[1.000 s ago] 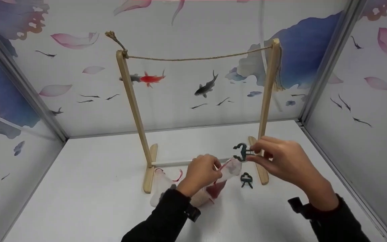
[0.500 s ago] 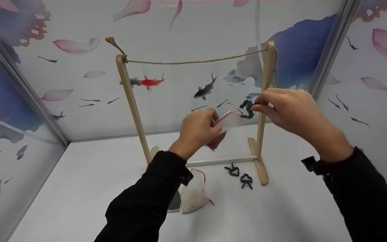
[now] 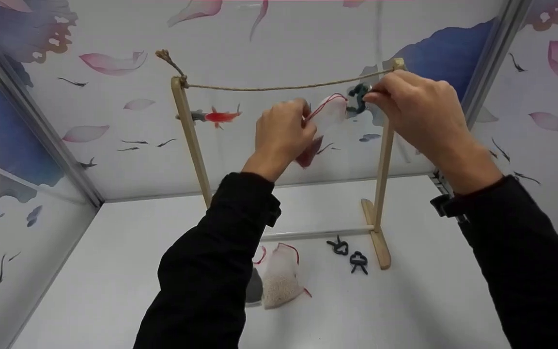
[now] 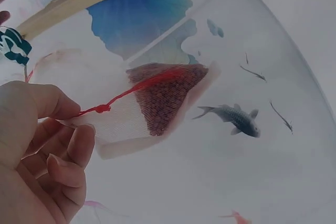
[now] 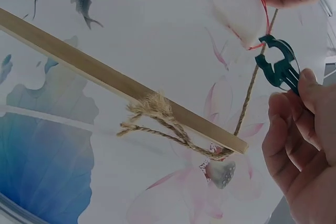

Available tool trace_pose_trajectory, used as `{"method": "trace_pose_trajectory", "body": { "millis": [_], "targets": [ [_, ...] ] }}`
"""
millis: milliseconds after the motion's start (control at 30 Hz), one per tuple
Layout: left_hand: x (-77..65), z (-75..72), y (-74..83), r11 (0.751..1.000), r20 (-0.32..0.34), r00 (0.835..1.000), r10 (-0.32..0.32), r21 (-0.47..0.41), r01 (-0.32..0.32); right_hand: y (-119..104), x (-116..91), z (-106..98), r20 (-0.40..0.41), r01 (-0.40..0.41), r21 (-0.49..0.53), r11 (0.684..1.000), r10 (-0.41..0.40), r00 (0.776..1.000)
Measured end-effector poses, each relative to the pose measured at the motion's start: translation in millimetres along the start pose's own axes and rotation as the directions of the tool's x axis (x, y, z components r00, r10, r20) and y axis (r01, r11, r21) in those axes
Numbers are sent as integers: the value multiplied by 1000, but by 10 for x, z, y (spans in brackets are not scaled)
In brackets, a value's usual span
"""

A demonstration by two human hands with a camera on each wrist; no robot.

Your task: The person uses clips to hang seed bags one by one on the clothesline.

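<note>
A black sleeve point(image 3: 201, 252) hides much of a dark-filled bag point(image 3: 255, 289). Beside it, a pale mesh bag point(image 3: 281, 288) holds beige grains. The left hand point(image 3: 283, 135) pinches the red cord point(image 4: 105, 108) of a netted bag point(image 4: 163, 98) of dark-red grains, near the rope point(image 3: 269, 89). 2 green clips point(image 3: 358, 262) lie on the table point(image 3: 95, 271). The right hand point(image 3: 422, 104), hiding part of a post point(image 3: 383, 179), pinches 1 spread clip point(image 5: 286, 59); whether it touches the netted bag is unclear.

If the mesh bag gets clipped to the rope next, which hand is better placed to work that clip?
Probably the right hand: it already pinches the green clip by its handles, close to the rope. The left hand is occupied, holding the mesh bag.
</note>
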State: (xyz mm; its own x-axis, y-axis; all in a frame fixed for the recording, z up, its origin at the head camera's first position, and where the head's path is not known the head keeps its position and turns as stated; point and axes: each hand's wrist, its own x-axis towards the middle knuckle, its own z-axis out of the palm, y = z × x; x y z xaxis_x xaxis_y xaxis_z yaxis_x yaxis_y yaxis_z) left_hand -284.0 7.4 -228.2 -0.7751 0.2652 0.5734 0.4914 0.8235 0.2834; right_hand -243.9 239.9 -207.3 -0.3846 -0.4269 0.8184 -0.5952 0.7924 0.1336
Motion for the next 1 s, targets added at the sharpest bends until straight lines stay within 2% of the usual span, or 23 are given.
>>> {"method": "trace_pose_trajectory", "body": {
  "millis": [133, 200, 433, 633, 733, 867, 1000],
  "targets": [
    [51, 19, 11, 1000, -48, 999, 14, -6, -14, 33, 42, 55, -92, -19, -36, 999, 16, 996],
    [62, 38, 11, 1000, -70, 997, 21, -10, -22, 46, 55, 70, -106, -42, -42, 998, 37, 994],
    [88, 95, 3, 999, -106, 994, 37, 16, -35, 65, 114, 52, -36, -121, -58, 991, 119, 992],
    [113, 102, -6, 998, -129, 991, 42, 62, -34, 50, 192, -22, -38, -115, -98, 989, 112, 993],
    [121, 104, -3, 997, -138, 989, 43, 67, -34, 54, 226, -52, 25, -138, -100, 985, 141, 990],
    [134, 105, 16, 995, -141, 989, 51, 88, -38, 77, 254, -60, 151, -180, -94, 979, 193, 970],
    [153, 116, 43, 993, -140, 988, 59, 114, -43, 95, 262, -35, 214, -189, -81, 979, 203, 956]
  ]
}}
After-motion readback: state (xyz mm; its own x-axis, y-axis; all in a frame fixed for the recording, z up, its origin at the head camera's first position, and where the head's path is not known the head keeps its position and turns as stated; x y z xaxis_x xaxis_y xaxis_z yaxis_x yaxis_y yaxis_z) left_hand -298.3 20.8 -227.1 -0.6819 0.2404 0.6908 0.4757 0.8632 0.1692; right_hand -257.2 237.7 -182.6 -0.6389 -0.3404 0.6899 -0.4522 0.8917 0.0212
